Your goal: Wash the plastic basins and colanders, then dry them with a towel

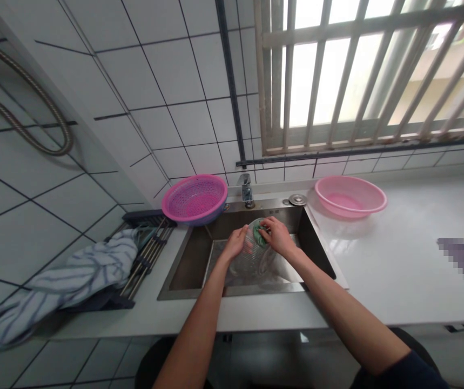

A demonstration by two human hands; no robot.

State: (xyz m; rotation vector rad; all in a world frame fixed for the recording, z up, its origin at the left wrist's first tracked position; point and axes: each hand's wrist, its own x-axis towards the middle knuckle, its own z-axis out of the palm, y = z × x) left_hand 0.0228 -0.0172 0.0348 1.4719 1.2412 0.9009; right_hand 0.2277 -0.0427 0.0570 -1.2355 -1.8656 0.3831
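Over the steel sink (187,270), my left hand (236,243) grips the left side of a clear ribbed glass bowl (248,262), which is tilted. Some of the fingers show through the glass. My right hand (277,234) is closed on a green cloth (259,233) and presses it against the bowl near its upper rim. Another clear, round shape lies lower in the sink, too faint to name. Behind the sink rises a chrome faucet (247,192).
A pink colander (195,200) sits at the sink's back left corner. On the right counter are a metal drain strainer (297,200) and a pink basin (351,197). A striped towel (94,267) drapes over a folding rack (146,262) at left. A barred window is behind.
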